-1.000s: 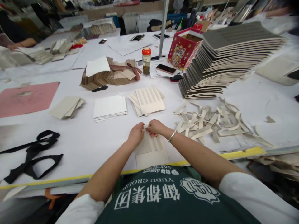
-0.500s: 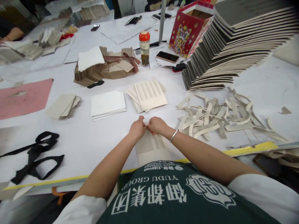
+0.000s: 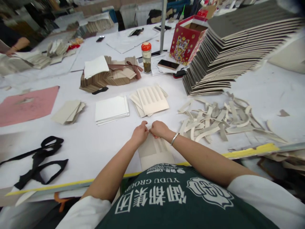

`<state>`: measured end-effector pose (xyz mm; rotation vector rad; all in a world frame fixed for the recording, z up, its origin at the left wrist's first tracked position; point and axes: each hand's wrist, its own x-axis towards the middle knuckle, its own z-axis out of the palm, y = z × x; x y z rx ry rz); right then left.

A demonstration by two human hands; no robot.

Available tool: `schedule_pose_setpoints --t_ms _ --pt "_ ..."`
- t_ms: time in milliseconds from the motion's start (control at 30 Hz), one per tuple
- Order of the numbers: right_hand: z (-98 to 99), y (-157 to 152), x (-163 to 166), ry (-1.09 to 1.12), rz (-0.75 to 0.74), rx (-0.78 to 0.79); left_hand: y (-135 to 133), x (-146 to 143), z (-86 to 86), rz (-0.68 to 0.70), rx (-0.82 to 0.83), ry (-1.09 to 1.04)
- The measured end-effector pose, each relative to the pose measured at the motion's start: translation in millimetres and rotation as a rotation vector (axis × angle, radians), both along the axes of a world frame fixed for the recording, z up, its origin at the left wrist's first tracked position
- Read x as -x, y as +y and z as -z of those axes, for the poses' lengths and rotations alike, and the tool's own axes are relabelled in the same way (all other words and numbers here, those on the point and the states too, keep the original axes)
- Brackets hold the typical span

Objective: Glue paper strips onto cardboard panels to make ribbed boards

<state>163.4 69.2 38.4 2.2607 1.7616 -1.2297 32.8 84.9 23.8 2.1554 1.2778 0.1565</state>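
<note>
A beige panel with slots [image 3: 156, 156] lies at the table's front edge, against my apron. At its far edge my left hand [image 3: 140, 133] is closed, thumb and fingers pinched on the panel. Beside it, almost touching, my right hand [image 3: 159, 129] is closed in a pinch on the same edge; the fingertips hide what exactly is gripped there. Just beyond my hands lie several similar slotted panels [image 3: 153, 100], loosely stacked. Left of them is a pile of white sheets [image 3: 111, 108].
Loose grey-beige strips [image 3: 212, 119] are heaped to the right, before a tall fanned stack of panels [image 3: 228, 54]. Black scissors [image 3: 40, 162] lie left. A bundle of brown pieces [image 3: 100, 78], an orange-lidded bottle [image 3: 146, 58], a phone [image 3: 168, 64] and a red box [image 3: 183, 43] stand farther back.
The camera view has tilted up slightly, so everything on the table sits a little lower. My hands keep their pinch at the panel's far edge, nearly unmoved.
</note>
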Motion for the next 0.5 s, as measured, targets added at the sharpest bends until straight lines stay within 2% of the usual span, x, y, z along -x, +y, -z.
schedule_pose_setpoints --t_ms 100,167,233,333,433,500 --pt "4.0 0.1 1.1 -0.018 -0.008 -0.023 -12.4 17.2 1.2 -0.001 -0.008 -0.138" --pt "6.5 0.1 1.5 -0.022 -0.035 -0.018 -24.1 30.3 2.0 -0.014 -0.053 -0.144" --pt "7.0 -0.8 1.8 -0.062 -0.11 -0.049 -35.4 40.5 2.8 0.024 -0.13 -0.074" --pt "2.1 -3.8 3.0 -0.18 -0.23 -0.188 -44.5 46.2 2.9 0.172 -0.21 0.048" --pt "-5.6 -5.5 6.0 -0.224 -0.314 -0.309 -43.0 44.6 1.6 0.275 -0.223 0.134" --pt "-8.2 -3.4 8.5 -0.223 -0.43 -0.349 -39.8 43.4 1.2 0.297 -0.214 0.156"
